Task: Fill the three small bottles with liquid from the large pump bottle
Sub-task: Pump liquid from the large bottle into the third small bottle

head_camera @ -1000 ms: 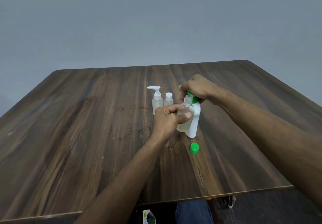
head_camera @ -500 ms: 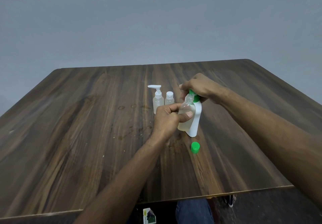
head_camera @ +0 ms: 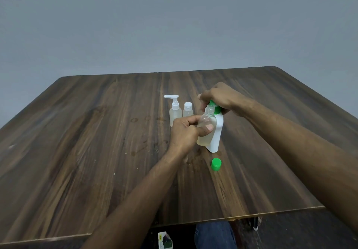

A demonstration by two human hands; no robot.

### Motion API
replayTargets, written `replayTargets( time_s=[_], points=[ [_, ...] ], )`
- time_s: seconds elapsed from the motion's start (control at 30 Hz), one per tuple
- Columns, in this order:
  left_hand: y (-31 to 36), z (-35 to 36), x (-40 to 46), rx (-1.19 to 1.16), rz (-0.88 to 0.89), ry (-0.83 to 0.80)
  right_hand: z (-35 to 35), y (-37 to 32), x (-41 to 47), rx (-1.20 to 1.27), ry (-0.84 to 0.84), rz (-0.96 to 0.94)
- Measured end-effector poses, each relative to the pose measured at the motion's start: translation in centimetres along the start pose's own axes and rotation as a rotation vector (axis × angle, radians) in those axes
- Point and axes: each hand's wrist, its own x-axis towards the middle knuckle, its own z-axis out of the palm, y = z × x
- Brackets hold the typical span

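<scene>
My left hand (head_camera: pixel 185 132) grips a clear small bottle (head_camera: pixel 205 132), tilted, its open neck just under the green pump head. It holds pale yellowish liquid in its lower part. My right hand (head_camera: pixel 219 97) rests on the green pump top of the large white pump bottle (head_camera: pixel 216 138), which stands on the table right behind the small bottle. A green cap (head_camera: pixel 216 164) lies on the table in front of them. Two other small bottles stand to the left: one with a white pump (head_camera: pixel 174 113) and one with a white cap (head_camera: pixel 187 110).
Everything sits on a dark wooden table (head_camera: pixel 96 151) with small wet marks near the bottles. The near edge runs below my forearms. A grey wall rises behind. Under the table edge show a jeans-clad leg (head_camera: pixel 213 235) and a small carton (head_camera: pixel 164 239).
Both hands and the bottles keep nearly the same pose. The liquid level in the small bottle looks about the same.
</scene>
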Motion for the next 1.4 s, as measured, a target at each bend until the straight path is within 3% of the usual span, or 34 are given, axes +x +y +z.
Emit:
replayTargets(
  time_s=[0.37, 0.6, 0.93, 1.17, 1.4],
  points=[
    [0.24, -0.07, -0.23, 0.005, 0.003, 0.001, -0.32, -0.45, -0.21, 0.035, -0.053, 0.031],
    [0.01, -0.11, -0.24, 0.000, -0.001, -0.010, 0.11, 0.17, -0.27, 0.024, 0.017, -0.007],
    [0.03, -0.25, -0.07, 0.010, 0.006, -0.006, -0.33, -0.46, -0.15, 0.060, -0.058, 0.040],
    [0.09, -0.17, -0.07, 0.006, 0.003, -0.006, 0.23, 0.06, 0.11, -0.016, 0.027, -0.023],
    [0.24, -0.05, -0.24, 0.002, -0.003, 0.000, -0.33, -0.46, -0.14, 0.041, -0.051, 0.025]
  ],
)
